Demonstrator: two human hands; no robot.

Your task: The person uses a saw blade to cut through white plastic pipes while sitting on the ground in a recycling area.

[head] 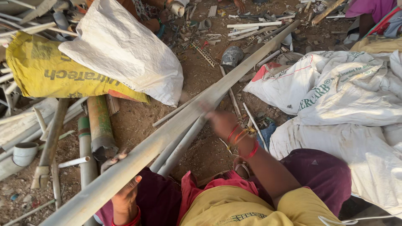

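Setting: a dirt yard (138, 121) strewn with scrap plastic pipe, seen from above the seated person's lap.

Left hand (124, 193): near left, under a long grey pipe (176, 125), fingers curled up around its near end; it looks clamped on the pipe from below.

Right hand (222, 122): centre, blurred in motion, just beside the middle of the same pipe. I cannot tell whether it grips or only touches. Red and orange bangles circle the wrist.

Long grey pipe: runs diagonally from the near left corner to the far right, raised off the ground at the near end.

Step in hand: by my judgement, the pipe is being handled for sorting, steadied at the near end while the other hand works along it.

Next move calls for: a firm hold with both hands, since the far end reaches over loose scrap and could snag.

Count, thinner pipes under it: 2 show, lying alongside, near centre.

Count, sacks: 1 yellow sack (50, 71) and 1 white sack (125, 50) at far left, touching; a heap of white sacks (347, 96) at right, at least 2, folds hide the rest.

Count, green pipes (98, 121): 1 thick piece at left, with a greyer one beside it.

Other people: parts of 2 at the far edge, too cropped to describe.
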